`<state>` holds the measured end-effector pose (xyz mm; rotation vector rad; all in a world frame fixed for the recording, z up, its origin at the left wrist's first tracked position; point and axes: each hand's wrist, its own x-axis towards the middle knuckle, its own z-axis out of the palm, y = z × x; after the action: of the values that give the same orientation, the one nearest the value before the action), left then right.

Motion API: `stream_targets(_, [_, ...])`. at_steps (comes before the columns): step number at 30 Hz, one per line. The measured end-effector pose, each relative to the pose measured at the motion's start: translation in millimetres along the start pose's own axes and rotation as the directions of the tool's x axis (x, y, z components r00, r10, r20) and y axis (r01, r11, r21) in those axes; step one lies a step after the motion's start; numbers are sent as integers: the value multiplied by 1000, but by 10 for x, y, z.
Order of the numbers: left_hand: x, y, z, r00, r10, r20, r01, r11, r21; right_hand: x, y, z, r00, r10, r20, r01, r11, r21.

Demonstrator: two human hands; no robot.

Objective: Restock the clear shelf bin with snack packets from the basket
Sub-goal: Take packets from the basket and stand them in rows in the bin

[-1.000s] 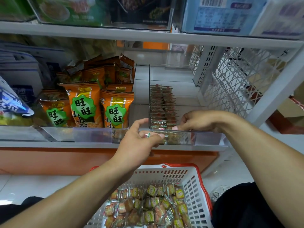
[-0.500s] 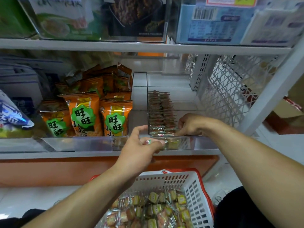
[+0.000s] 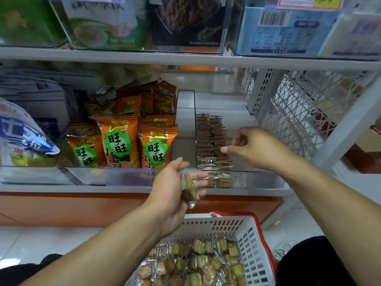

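The clear shelf bin (image 3: pixel 247 178) stands on the lower shelf, right of centre, with two rows of small brown snack packets (image 3: pixel 210 141) along its left side. My right hand (image 3: pixel 255 147) hovers over the bin beside those rows, fingers loosely curled, thumb pointing left, holding nothing that I can see. Below the shelf edge, my left hand (image 3: pixel 173 188) grips a snack packet (image 3: pixel 188 190) between palm and fingers. The white basket (image 3: pixel 251 234) with a red handle sits beneath it, holding several loose packets (image 3: pixel 195 263).
Orange snack bags (image 3: pixel 119 139) fill the bin to the left, and a blue-white bag (image 3: pixel 20 137) lies further left. An upper shelf board (image 3: pixel 185 58) hangs overhead. A white mesh side panel (image 3: pixel 299 112) closes the shelf's right end.
My right hand has lifted off the bin's front packets and drawn up and right. My left hand has dropped below the shelf edge and turned, showing the packet it holds.
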<state>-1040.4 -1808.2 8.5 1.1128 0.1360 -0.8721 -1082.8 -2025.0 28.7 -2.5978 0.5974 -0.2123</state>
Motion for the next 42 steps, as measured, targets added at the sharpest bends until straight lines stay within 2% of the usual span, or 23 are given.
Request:
stream_targets(1, [-17, 13, -6, 1000, -3, 3, 3, 999, -35, -119, -104, -26, 997, -70, -12, 71, 983, 169])
stream_targets(3, [-61, 39, -12, 1000, -16, 17, 17, 997, -71, -363, -316, -11, 969, -207, 135, 126, 883, 452])
stream_targets(5, [-106, 65, 9, 998, -33, 53, 39, 993, -111, -524, -427, 84, 928, -268, 258, 90, 834, 544])
stream_targets(7, [-164, 101, 34, 984, -57, 167, 80, 987, -136, -580, -453, 166, 915, -311, 257, 153, 857, 492])
stream_targets(9, [-201, 127, 26, 962, -78, 261, 103, 991, -87, -606, -454, 195, 907, -351, 233, 246, 890, 384])
stream_targets(12, [-221, 139, 12, 955, -83, 285, 92, 996, -17, -635, -473, 192, 895, -414, 166, 375, 901, 219])
stream_targets(14, [-204, 134, 18, 954, -31, 299, 23, 999, 30, -656, -487, 186, 897, -428, 111, 401, 893, 204])
stream_targets(16, [-163, 88, 5, 948, 91, 304, -153, 970, 186, -654, -496, 162, 908, -418, 13, 409, 895, 180])
stream_targets(18, [-142, 48, -12, 938, 248, 243, -322, 883, 341, -623, -480, 110, 924, -378, -59, 381, 893, 238])
stream_targets(21, [-123, 23, -61, 892, 416, 177, -451, 787, 421, -550, -422, 46, 952, -305, 6, 278, 876, 394])
stream_targets(23, [-109, 25, -62, 896, 420, 145, -442, 811, 383, -526, -409, 15, 965, -247, 85, 155, 802, 576])
stream_targets(26, [-76, 29, -36, 933, 352, 69, -358, 900, 246, -499, -353, -28, 963, -208, 169, -5, 617, 787])
stream_targets(31, [-45, 21, -2, 957, 287, 29, -288, 945, 154, -478, -320, -22, 953, -126, 276, -179, 498, 848])
stream_targets(37, [-1, 31, 43, 925, 376, 50, -375, 889, 263, -427, -306, -106, 948, -75, 308, -260, 374, 890])
stream_targets(40, [27, 34, 116, 922, 382, 57, -385, 892, 235, -376, -294, -155, 936, -77, 344, -291, 380, 878])
stream_targets(42, [40, 46, 153, 907, 415, 67, -418, 872, 256, -358, -289, -176, 917, -121, 380, -287, 461, 840])
